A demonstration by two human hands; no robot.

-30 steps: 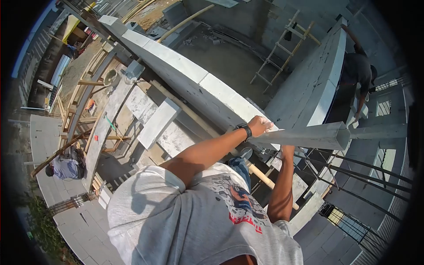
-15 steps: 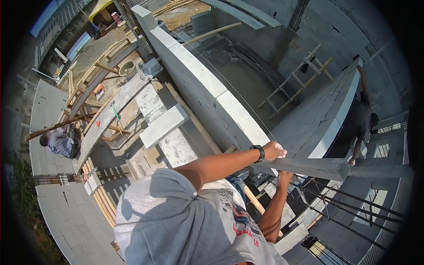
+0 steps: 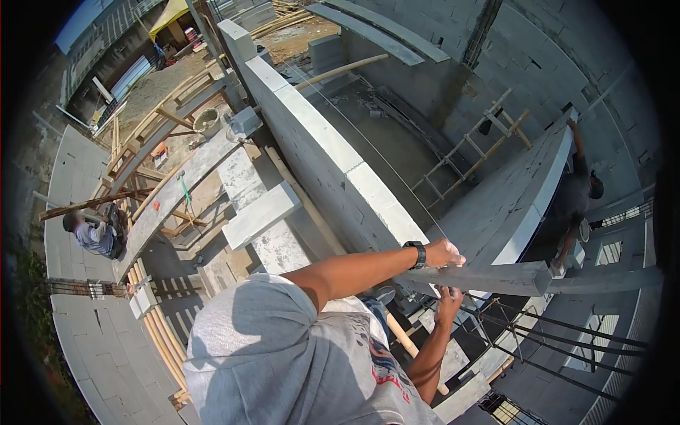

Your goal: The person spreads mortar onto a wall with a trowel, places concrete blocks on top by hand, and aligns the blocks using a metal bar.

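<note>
My left hand [image 3: 443, 253], with a black watch [image 3: 419, 253] on its wrist, rests at the near end of the pale block wall [image 3: 358, 173]. Its fingers are bent together over the upper edge of a long grey concrete beam [image 3: 496, 277]. A thin string [image 3: 386, 159] runs beside the wall toward this hand; whether the fingers pinch it is not clear. Just below the beam, my right hand [image 3: 448, 304] has its fingers curled and tips pressed together near the lower edge. Anything between those fingertips is too small to name.
Steel bars [image 3: 552, 319] jut out at the right. A loose white block [image 3: 262, 214] lies on the scaffold at left, near a plank [image 3: 177, 198] carrying a green-handled hammer [image 3: 185, 185]. One co-worker [image 3: 577, 191] reaches over the right wall; another person [image 3: 99, 230] sits at left.
My right hand has dropped slightly, so its fingers now show below the beam. My left hand has shifted a little right and down. The co-worker's raised hand at right has moved a little lower.
</note>
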